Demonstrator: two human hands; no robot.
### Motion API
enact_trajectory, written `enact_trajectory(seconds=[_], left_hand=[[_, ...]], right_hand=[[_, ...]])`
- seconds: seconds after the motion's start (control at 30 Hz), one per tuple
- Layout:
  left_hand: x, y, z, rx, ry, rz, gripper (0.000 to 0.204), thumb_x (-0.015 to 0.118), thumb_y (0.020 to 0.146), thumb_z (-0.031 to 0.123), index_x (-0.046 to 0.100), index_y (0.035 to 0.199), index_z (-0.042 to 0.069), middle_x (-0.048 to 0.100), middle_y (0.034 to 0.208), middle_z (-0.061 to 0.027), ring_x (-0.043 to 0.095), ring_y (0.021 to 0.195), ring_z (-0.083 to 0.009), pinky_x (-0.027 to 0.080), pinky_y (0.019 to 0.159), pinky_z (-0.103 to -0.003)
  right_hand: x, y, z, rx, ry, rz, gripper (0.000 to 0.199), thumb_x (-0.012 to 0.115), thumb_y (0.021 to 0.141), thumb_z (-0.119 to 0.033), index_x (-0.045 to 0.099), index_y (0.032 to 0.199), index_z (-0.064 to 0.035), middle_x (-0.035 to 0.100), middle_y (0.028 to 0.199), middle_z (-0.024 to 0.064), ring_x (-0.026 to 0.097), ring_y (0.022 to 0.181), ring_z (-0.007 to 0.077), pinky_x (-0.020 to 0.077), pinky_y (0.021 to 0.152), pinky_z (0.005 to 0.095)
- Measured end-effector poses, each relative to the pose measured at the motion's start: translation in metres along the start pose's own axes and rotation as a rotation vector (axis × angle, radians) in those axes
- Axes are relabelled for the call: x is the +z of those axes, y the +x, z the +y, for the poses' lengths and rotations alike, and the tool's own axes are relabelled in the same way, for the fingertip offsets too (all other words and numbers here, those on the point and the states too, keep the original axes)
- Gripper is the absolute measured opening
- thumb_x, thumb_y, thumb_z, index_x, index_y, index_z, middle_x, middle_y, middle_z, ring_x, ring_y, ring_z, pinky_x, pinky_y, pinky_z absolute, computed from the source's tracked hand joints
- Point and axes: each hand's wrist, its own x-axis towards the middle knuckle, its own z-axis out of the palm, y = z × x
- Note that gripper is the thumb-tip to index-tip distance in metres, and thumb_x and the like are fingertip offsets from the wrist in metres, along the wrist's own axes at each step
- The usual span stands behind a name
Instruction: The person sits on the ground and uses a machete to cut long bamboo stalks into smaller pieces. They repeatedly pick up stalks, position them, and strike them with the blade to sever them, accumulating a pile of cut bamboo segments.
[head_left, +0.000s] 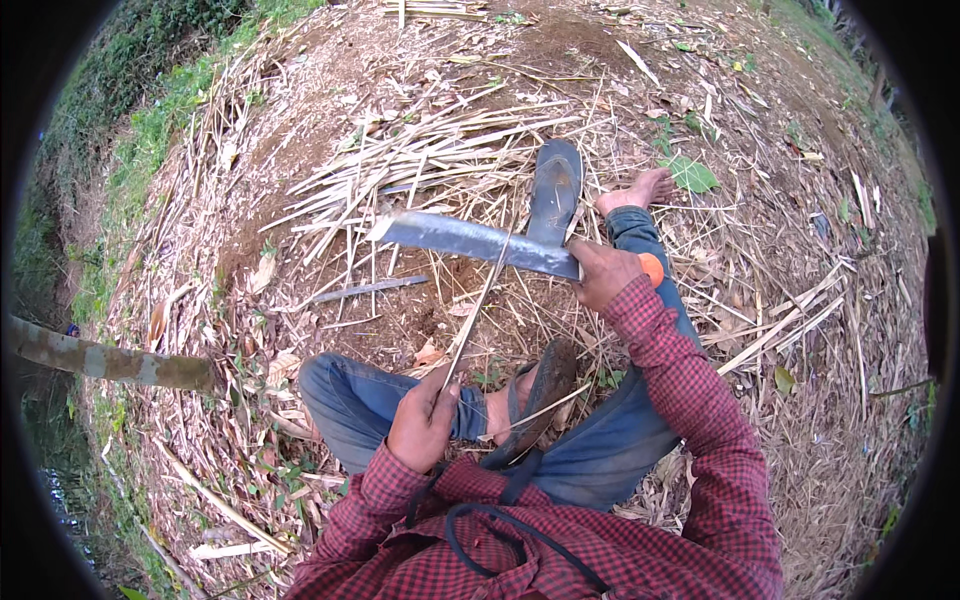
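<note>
My right hand (606,272) is closed round the orange handle of a machete (470,243). Its broad grey blade points left across the view, over the ground ahead of my knees. In front of my left knee, my left hand (424,418) pinches the lower end of a thin wooden strip (470,325). From there the strip slants up and to the right, and its upper end meets the machete blade near the middle. Whether the edge has cut into the strip cannot be made out.
Split strips (440,150) lie piled ahead, with a loose sandal (555,190) beside them. A narrow flat blade-like piece (370,289) rests on the ground. A slim trunk (110,362) juts in from the left. My bare foot (640,190) stretches forward near a green leaf (692,174).
</note>
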Motion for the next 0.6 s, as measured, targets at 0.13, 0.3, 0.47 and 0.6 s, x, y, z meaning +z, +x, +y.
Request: enact_trajectory(seconds=[0.13,0.3,0.47,0.6], left_hand=[[-0.014,-0.033,-0.016,-0.141,-0.198,0.034,0.030,0.044,0.091,0.008,0.053,0.118,-0.001,0.046,0.066,-0.0006,0.042,0.062,-0.0071,0.038,0.059,-0.024],[-0.014,-0.009,-0.009,-0.005,0.110,0.040,0.031,0.045,0.092,0.010,0.052,0.120,-0.001,0.048,0.064,-0.0052,0.046,0.060,-0.0099,0.040,0.059,-0.026],[-0.007,-0.008,0.010,0.005,0.104,0.016,0.031,0.046,0.092,0.011,0.052,0.119,-0.001,0.049,0.065,-0.0061,0.046,0.060,-0.0107,0.041,0.059,-0.026],[-0.010,-0.020,0.009,-0.072,-0.026,-0.029,0.030,0.045,0.092,0.012,0.053,0.118,-0.001,0.046,0.064,-0.0001,0.042,0.059,-0.0079,0.039,0.056,-0.024]], right_hand=[[-0.033,0.017,0.050,0.456,-0.054,-0.005,0.031,0.067,0.075,-0.022,0.054,0.098,-0.0067,0.065,0.080,0.0119,0.064,0.074,0.0284,0.0517,0.065,0.0399],[-0.038,-0.008,0.009,0.040,0.032,0.211,0.031,0.069,0.069,-0.019,0.054,0.093,-0.0070,0.062,0.077,0.0101,0.063,0.071,0.0281,0.0507,0.060,0.0380],[-0.023,-0.013,-0.019,-0.123,0.054,0.126,0.035,0.071,0.063,-0.014,0.054,0.093,-0.0063,0.060,0.076,0.0089,0.062,0.069,0.0274,0.0499,0.061,0.0369],[-0.009,0.004,-0.002,-0.194,0.020,0.167,0.034,0.071,0.065,-0.016,0.053,0.093,-0.0058,0.061,0.078,0.0091,0.063,0.073,0.0269,0.0503,0.064,0.0373]])
